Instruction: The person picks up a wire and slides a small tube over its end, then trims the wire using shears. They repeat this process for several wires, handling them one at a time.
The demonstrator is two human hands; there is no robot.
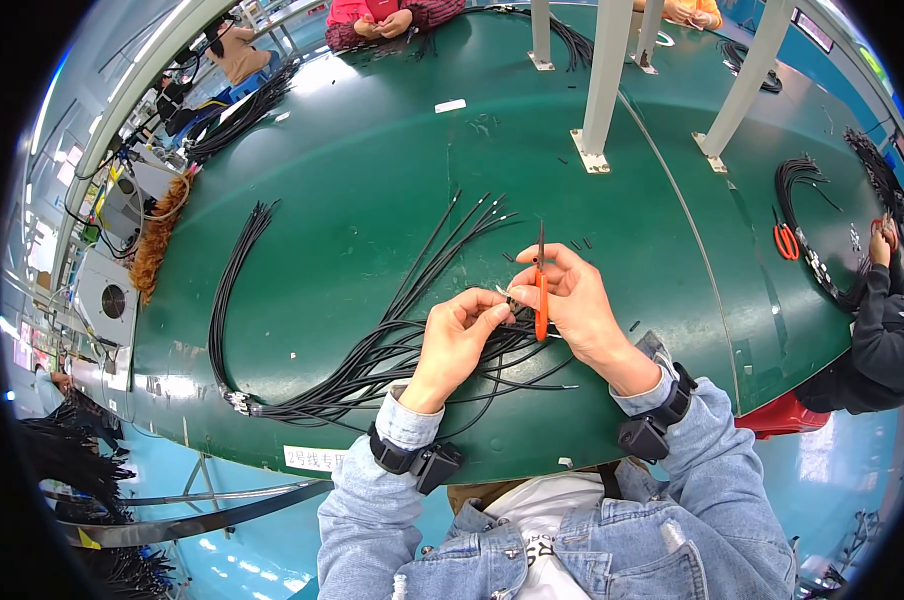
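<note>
My left hand [456, 340] pinches the end of a black cable between thumb and forefinger; the tip is too small to make out fully. Against it, the fingertips of my right hand [575, 302] meet those of the left. Orange-handled scissors [542, 307] are held in the right hand, blades pointing away from me and handle toward me. Below and left of both hands spreads a bundle of black cables [337, 383], gathered by a whitish tie [238, 401] at the left. Several of its loose ends fan out beyond my left hand.
The green table [352, 230] carries metal posts [602, 90] at the far right. Another pair of orange-handled scissors [786, 241] lies by a cable bundle [794, 190]. A person in dark sleeves [877, 310] works at the right edge; others sit across. Machines [107, 297] stand left.
</note>
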